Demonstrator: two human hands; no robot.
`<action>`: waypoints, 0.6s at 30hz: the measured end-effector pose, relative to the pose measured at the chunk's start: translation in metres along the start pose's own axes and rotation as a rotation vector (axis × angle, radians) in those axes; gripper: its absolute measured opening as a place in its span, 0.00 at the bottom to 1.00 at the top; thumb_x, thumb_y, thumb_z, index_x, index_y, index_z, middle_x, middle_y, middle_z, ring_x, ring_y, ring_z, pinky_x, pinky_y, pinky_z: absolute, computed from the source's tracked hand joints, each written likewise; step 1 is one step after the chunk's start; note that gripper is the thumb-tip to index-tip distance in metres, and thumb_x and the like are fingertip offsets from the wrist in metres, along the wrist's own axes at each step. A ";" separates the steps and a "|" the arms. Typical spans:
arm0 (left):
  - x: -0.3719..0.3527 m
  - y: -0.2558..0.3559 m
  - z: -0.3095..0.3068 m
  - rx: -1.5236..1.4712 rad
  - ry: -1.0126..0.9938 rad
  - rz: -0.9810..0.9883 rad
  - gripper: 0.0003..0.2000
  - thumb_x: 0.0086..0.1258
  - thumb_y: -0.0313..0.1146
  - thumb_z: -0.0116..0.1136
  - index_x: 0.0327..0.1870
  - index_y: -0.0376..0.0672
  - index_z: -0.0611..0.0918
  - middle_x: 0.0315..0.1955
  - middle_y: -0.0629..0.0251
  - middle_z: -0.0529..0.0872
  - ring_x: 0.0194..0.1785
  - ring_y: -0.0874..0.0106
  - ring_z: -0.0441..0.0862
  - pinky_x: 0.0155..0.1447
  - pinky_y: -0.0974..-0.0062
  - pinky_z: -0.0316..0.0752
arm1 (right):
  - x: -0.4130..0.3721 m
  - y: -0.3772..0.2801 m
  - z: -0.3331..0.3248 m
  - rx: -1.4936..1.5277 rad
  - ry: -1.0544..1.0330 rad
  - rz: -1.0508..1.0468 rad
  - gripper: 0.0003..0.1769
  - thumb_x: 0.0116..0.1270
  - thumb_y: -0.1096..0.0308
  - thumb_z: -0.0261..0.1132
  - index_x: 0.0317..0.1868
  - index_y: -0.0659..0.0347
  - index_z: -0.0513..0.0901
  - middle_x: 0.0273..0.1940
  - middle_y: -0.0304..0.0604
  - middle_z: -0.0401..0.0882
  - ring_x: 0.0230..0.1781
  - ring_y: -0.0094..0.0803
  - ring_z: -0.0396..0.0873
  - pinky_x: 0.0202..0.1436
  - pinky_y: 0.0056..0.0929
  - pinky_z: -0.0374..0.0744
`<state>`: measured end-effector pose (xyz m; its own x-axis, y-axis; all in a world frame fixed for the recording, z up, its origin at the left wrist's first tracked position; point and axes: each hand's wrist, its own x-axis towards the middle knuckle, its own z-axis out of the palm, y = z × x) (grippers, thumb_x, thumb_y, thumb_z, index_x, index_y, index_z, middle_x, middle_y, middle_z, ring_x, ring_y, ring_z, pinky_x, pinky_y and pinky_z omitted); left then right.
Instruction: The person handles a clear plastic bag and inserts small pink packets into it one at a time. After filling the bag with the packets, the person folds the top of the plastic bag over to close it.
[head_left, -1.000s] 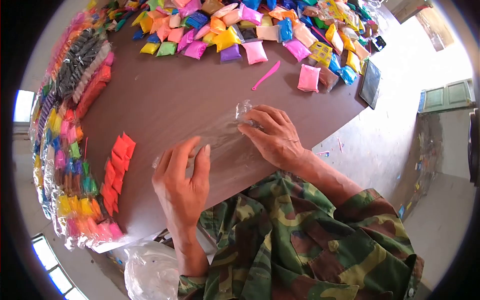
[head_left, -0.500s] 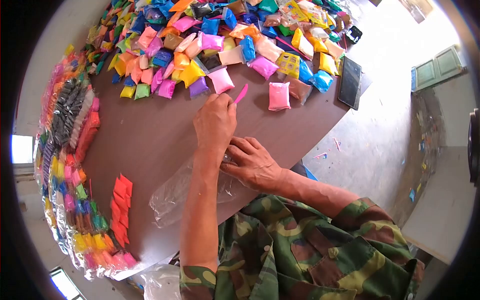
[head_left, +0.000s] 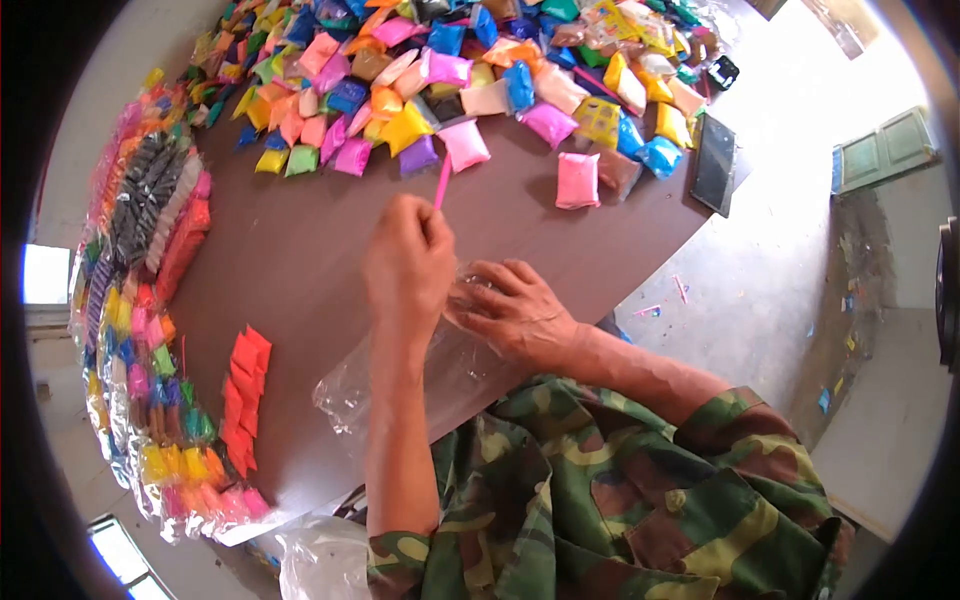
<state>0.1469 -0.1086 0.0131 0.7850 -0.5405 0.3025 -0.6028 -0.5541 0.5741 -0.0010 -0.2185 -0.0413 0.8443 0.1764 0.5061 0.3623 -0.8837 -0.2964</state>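
My left hand point(head_left: 410, 260) is closed in a fist around a thin pink plastic tool point(head_left: 443, 187), whose end sticks up past the knuckles. Earlier its tip looked flat and blade-like. Beside it my right hand point(head_left: 515, 312) presses curled fingers onto a clear plastic bag point(head_left: 365, 385) and grips its edge. The bag lies flat on the brown table and passes under my left forearm. Its contents, if any, do not show. A pink packet point(head_left: 465, 145) lies just beyond the tool, and a second pink packet point(head_left: 577, 182) rests further right.
A large heap of colourful packets point(head_left: 405, 128) covers the far side. Bagged packets point(head_left: 140, 215) line the left edge, with a strip of red packets point(head_left: 243, 400) nearer me. A black phone point(head_left: 713, 165) lies by the table's right edge.
My left hand has lifted and drawn slightly back toward me with the pink tool, which now points more upright. The right hand has stayed on the bag, its fingers shifting slightly.
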 end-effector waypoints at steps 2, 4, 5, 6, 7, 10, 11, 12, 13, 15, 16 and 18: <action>-0.033 -0.002 -0.041 -0.194 0.042 -0.143 0.06 0.79 0.27 0.64 0.51 0.37 0.81 0.35 0.60 0.87 0.33 0.67 0.86 0.40 0.67 0.82 | -0.001 -0.003 0.001 0.024 0.004 0.016 0.24 0.63 0.64 0.69 0.61 0.52 0.87 0.65 0.39 0.81 0.74 0.43 0.74 0.70 0.48 0.75; -0.073 -0.002 -0.075 -0.410 0.131 -0.344 0.06 0.80 0.25 0.62 0.52 0.37 0.83 0.35 0.66 0.87 0.32 0.79 0.83 0.37 0.77 0.79 | 0.002 -0.004 -0.002 0.024 -0.011 0.032 0.24 0.62 0.65 0.71 0.61 0.51 0.88 0.65 0.39 0.82 0.73 0.44 0.76 0.69 0.51 0.76; -0.094 -0.005 -0.087 -0.516 0.199 -0.433 0.06 0.79 0.24 0.62 0.52 0.37 0.85 0.35 0.67 0.87 0.32 0.80 0.82 0.37 0.78 0.78 | 0.003 -0.006 -0.004 0.013 -0.010 0.037 0.24 0.61 0.66 0.72 0.60 0.51 0.88 0.65 0.39 0.82 0.72 0.44 0.77 0.69 0.50 0.76; -0.117 -0.011 -0.095 -0.483 0.193 -0.466 0.07 0.79 0.24 0.62 0.53 0.37 0.85 0.35 0.67 0.87 0.32 0.80 0.82 0.37 0.78 0.78 | 0.003 -0.006 -0.004 0.010 -0.010 0.036 0.24 0.61 0.66 0.72 0.60 0.52 0.88 0.65 0.39 0.82 0.72 0.44 0.77 0.69 0.50 0.76; -0.141 -0.019 -0.102 -0.450 0.188 -0.501 0.08 0.79 0.23 0.62 0.55 0.36 0.86 0.36 0.67 0.87 0.33 0.79 0.82 0.37 0.78 0.78 | 0.003 -0.007 -0.004 0.008 -0.011 0.033 0.24 0.61 0.66 0.72 0.60 0.52 0.88 0.65 0.39 0.82 0.72 0.44 0.77 0.69 0.50 0.76; -0.185 -0.022 -0.099 -0.234 0.146 -0.436 0.12 0.77 0.21 0.62 0.58 0.36 0.86 0.36 0.67 0.87 0.34 0.78 0.82 0.37 0.77 0.77 | 0.006 -0.008 -0.007 0.003 -0.024 0.026 0.22 0.62 0.66 0.71 0.58 0.54 0.87 0.64 0.39 0.81 0.73 0.43 0.75 0.70 0.48 0.76; -0.194 -0.017 -0.094 -0.142 0.129 -0.387 0.13 0.77 0.20 0.62 0.59 0.36 0.86 0.35 0.67 0.87 0.34 0.78 0.83 0.37 0.76 0.77 | 0.008 -0.008 -0.008 0.000 -0.029 0.020 0.21 0.62 0.65 0.70 0.56 0.54 0.87 0.64 0.39 0.80 0.73 0.42 0.74 0.71 0.48 0.75; -0.195 -0.009 -0.090 -0.087 0.117 -0.357 0.14 0.76 0.20 0.62 0.60 0.36 0.86 0.36 0.64 0.87 0.34 0.75 0.84 0.38 0.75 0.78 | 0.009 -0.009 -0.008 -0.003 -0.033 0.021 0.20 0.62 0.66 0.70 0.56 0.54 0.87 0.64 0.39 0.80 0.73 0.42 0.74 0.71 0.48 0.75; -0.192 0.001 -0.085 -0.032 0.103 -0.328 0.15 0.75 0.19 0.62 0.60 0.36 0.86 0.37 0.62 0.88 0.34 0.72 0.85 0.38 0.73 0.78 | 0.010 -0.009 -0.008 -0.007 -0.038 0.024 0.20 0.62 0.66 0.70 0.56 0.54 0.87 0.64 0.39 0.81 0.73 0.42 0.74 0.71 0.48 0.75; -0.186 0.008 -0.072 0.104 0.109 -0.244 0.17 0.71 0.19 0.63 0.60 0.37 0.87 0.38 0.54 0.88 0.35 0.58 0.87 0.39 0.66 0.81 | 0.010 -0.011 -0.007 -0.009 -0.042 0.022 0.20 0.62 0.66 0.70 0.56 0.54 0.88 0.63 0.39 0.81 0.73 0.42 0.75 0.71 0.48 0.75; -0.186 0.004 -0.067 0.139 0.105 -0.240 0.17 0.71 0.19 0.64 0.60 0.38 0.87 0.38 0.53 0.88 0.35 0.56 0.87 0.39 0.64 0.81 | 0.010 -0.010 -0.008 -0.009 -0.041 0.017 0.21 0.62 0.66 0.70 0.57 0.53 0.87 0.63 0.39 0.81 0.73 0.42 0.75 0.71 0.47 0.75; -0.189 -0.005 -0.055 0.208 0.090 -0.229 0.16 0.71 0.20 0.66 0.59 0.38 0.87 0.38 0.52 0.88 0.35 0.52 0.87 0.40 0.61 0.82 | 0.010 -0.009 -0.007 -0.005 -0.034 0.011 0.22 0.62 0.66 0.71 0.58 0.53 0.87 0.63 0.39 0.81 0.72 0.42 0.75 0.71 0.48 0.74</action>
<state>0.0093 0.0315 -0.0057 0.9077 -0.3335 0.2547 -0.4176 -0.7774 0.4703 0.0010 -0.2118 -0.0277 0.8610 0.1808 0.4753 0.3509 -0.8877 -0.2980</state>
